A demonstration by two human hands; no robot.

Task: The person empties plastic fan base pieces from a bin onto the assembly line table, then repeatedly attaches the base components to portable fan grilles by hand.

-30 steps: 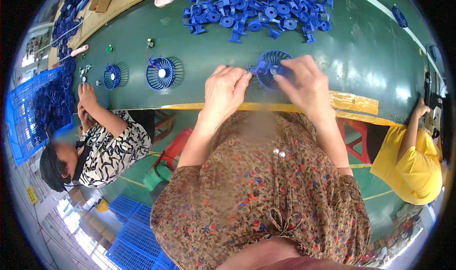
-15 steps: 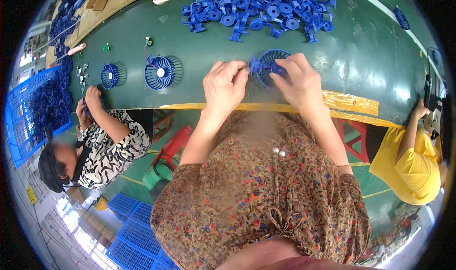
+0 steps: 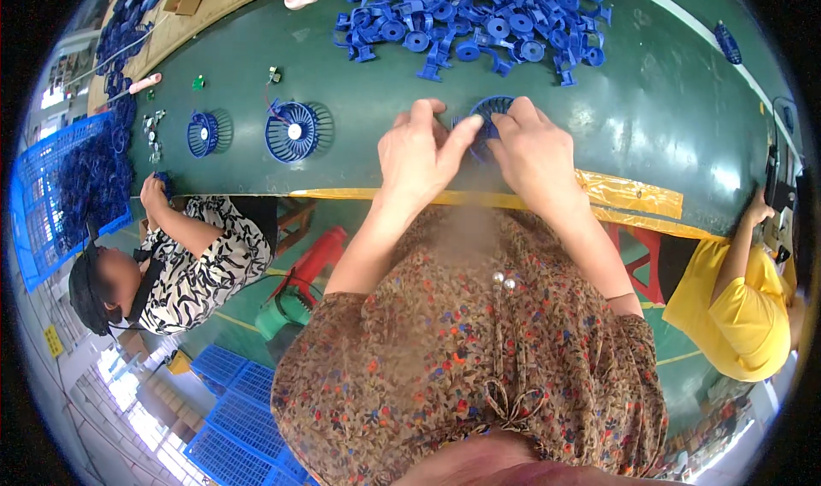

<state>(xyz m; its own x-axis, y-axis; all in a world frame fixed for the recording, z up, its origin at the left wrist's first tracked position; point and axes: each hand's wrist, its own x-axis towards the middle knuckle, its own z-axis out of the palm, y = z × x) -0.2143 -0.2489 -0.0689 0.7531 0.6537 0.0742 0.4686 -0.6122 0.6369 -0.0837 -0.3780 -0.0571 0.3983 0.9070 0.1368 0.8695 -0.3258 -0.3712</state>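
Left hand [image 3: 419, 157] now spread wider, fingertips reaching across to the round blue plastic fan grille [image 3: 489, 118]; earlier it sat bunched beside it. Right hand [image 3: 534, 148] covers more of the grille. Co-worker's hand [image 3: 154, 191] at left has dropped to the green table's edge [image 3: 256, 186].

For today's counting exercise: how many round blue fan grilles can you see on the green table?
3: a small grille at far left, a larger grille beside it, and a third grille held between the left hand and right hand. Others may hide in the parts pile.
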